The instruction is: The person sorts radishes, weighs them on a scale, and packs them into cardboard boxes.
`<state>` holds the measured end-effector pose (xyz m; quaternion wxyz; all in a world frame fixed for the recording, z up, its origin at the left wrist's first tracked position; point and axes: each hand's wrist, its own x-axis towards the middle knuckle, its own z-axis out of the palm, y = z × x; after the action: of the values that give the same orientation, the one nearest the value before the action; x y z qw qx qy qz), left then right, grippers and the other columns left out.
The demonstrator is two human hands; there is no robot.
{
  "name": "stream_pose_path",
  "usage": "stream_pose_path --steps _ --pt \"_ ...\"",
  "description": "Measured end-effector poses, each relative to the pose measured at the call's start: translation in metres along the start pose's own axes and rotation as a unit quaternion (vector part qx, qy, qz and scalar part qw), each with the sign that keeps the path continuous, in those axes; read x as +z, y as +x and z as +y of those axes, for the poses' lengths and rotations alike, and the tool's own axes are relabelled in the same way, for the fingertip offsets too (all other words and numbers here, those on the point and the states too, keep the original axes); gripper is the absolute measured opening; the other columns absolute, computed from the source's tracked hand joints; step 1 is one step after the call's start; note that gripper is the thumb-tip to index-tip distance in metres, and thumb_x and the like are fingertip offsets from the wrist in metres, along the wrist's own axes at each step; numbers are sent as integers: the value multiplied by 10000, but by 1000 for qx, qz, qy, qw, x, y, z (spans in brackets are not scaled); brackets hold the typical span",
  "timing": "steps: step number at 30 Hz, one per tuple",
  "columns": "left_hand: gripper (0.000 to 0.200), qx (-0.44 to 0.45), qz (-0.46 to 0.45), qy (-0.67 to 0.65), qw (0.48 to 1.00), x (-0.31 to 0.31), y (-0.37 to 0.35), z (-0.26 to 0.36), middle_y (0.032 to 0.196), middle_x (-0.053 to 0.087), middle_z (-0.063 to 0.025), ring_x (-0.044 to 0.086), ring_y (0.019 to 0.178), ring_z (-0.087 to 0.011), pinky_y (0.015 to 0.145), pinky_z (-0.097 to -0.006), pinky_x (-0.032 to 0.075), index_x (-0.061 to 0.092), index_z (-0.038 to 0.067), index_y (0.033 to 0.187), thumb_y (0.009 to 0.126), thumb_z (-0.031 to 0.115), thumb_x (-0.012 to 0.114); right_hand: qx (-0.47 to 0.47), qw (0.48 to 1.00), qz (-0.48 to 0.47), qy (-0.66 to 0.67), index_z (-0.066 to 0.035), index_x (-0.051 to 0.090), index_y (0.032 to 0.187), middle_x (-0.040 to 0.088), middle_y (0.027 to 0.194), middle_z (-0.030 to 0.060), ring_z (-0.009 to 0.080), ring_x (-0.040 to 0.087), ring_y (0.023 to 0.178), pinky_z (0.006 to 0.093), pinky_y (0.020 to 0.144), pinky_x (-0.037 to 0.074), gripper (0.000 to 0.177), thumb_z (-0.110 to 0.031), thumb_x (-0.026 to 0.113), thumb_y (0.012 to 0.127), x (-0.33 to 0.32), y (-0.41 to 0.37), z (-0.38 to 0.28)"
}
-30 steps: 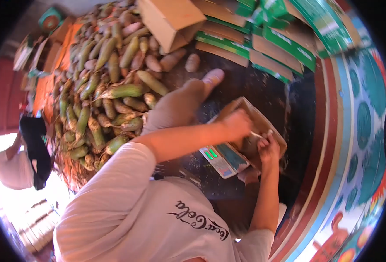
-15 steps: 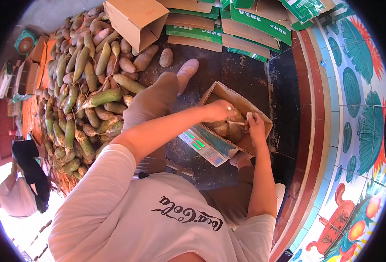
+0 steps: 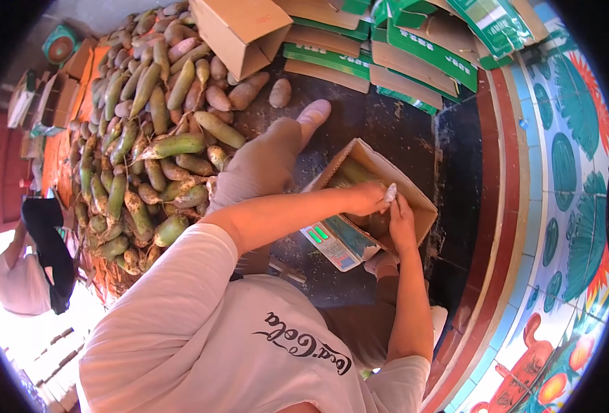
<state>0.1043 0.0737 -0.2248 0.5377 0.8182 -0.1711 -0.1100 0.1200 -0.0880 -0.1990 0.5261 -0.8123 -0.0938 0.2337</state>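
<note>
Lifted: strip [image 3: 390, 192] pinched in left grip [image 3: 371, 197].

Arms stretched forward, left hand [image 3: 368, 199] and right hand [image 3: 401, 224] closed, touching

I see: white short-sleeved T-shirt [image 3: 201, 330] — dark Coca-Cola script [image 3: 308, 344] across the chest | grey-beige trousers [image 3: 263, 165] | pale pink slipper [image 3: 316, 113] | left hand [image 3: 368, 198], right hand [image 3: 402, 224] — bare, forearms too

Big heap of long green and brown vegetables [image 3: 146, 144] on the floor at left. Open cardboard box [image 3: 239, 31] tilted at the heap's top edge. Flattened green-printed cartons [image 3: 414, 51] stacked just beside. Painted tiles [image 3: 569, 172] at right. Another person [image 3: 22, 275] far left, in a pale shirt.
</note>
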Motion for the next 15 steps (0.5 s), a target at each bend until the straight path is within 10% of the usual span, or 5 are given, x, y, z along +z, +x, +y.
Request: stream_pose_path --steps 4,7,11,15 --pt "170 -225 58 -258 938 -2 1 3 777 633 -118 609 749 -219 687 -355 463 606 3 799 822 166 565 -20 990 81 -111 7 544 917 583 757 73 153 535 658 279 599 434 121 -84 486 864 0 4 0" --pt "174 -295 120 -289 903 -10 -3 23 757 635 -92 598 710 -175 648 -325 463 605 -2 794 743 156 658 136 990 -38 -8 21 549 903 596 780 100 177 553 687 298 630 449 117 -64 515 830 0 0 -6" --pt "169 -182 112 -77 974 9 5 -7 778 637 -132 619 741 -249 654 -350 475 615 46 740 632 119 723 -74 954 -25 -291 20 572 945 601 804 77 154 558 737 282 677 455 141 -44 520 830 -7 -2 3" --pt "89 -6 85 132 988 14 1 -5 802 591 -126 578 807 -339 673 -400 454 558 39 735 654 26 593 32 999 22 -7 11 589 997 613 874 52 129 548 804 262 739 444 176 -15 507 844 0 8 9"
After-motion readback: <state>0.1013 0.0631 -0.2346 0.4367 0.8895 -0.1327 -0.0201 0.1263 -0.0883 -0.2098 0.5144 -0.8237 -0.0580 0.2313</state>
